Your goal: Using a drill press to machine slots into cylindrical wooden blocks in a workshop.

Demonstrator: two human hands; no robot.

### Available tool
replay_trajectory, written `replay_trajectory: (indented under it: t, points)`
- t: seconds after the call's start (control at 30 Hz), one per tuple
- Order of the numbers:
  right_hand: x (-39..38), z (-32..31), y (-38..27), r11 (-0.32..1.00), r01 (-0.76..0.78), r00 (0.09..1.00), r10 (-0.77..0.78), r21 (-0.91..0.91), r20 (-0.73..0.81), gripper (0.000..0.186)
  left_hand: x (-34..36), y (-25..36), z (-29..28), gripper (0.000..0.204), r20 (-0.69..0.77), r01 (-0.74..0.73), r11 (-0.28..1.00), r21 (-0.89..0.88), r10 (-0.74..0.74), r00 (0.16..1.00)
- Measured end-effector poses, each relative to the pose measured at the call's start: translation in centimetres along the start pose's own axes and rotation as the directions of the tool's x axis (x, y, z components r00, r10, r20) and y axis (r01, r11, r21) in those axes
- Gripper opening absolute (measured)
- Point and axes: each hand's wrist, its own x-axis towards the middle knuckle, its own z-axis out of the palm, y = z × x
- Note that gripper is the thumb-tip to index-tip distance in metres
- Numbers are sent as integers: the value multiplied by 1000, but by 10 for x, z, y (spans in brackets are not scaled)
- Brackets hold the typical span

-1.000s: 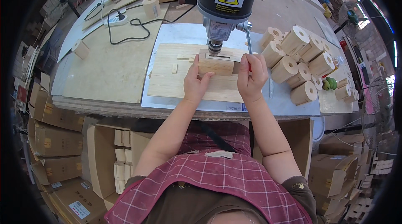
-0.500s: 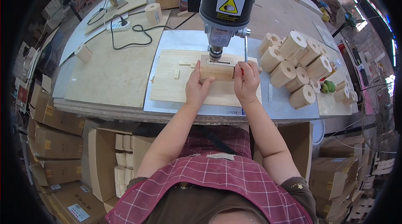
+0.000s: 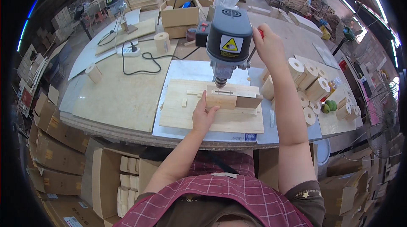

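A drill press (image 3: 227, 21) with a dark housing stands at the middle of the bench. Below its chuck (image 3: 220, 82), a wooden block (image 3: 225, 101) with a slot in its top lies on a light wooden board (image 3: 178, 114). My left hand (image 3: 204, 116) grips the block's left end, thumb along the near face and fingers at the side. Raised beside the machine, my right hand (image 3: 269, 43) is closed round the red-tipped lever (image 3: 260, 34) of the press. A brown stop piece (image 3: 248, 101) sits at the block's right end.
Several round wooden cylinders with holes (image 3: 318, 89) are piled at the right, near green fruit (image 3: 329, 106). On the left are a power strip (image 3: 128, 52), a black cable (image 3: 149, 70) and more cylinders (image 3: 93, 73). Cardboard boxes (image 3: 180, 17) stand behind; an open carton (image 3: 104, 180) is below the bench.
My right hand has left the block's right end and risen to the press lever. My left hand stays on the block. The view has tilted up, showing more of the workshop.
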Motion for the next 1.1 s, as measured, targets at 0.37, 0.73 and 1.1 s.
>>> replay_trajectory:
  t: [0.37, 0.73, 1.1]
  points:
    - [-81, 29, 76, 848, -219, 962, 105, 482, 252, 38, 6, -13, 3, 74, -6, 6, 997, -74, -6, 1000]
    - [-193, 23, 97, 840, -429, 783, 162, 333, 601, 30, -21, 5, -28, 73, 15, -130, 969, 211, 130, 991]
    - [-225, -26, 106, 351, -732, 660, 151, 584, 736, 24, -40, 43, -147, 70, 92, 180, 969, -170, -166, 982]
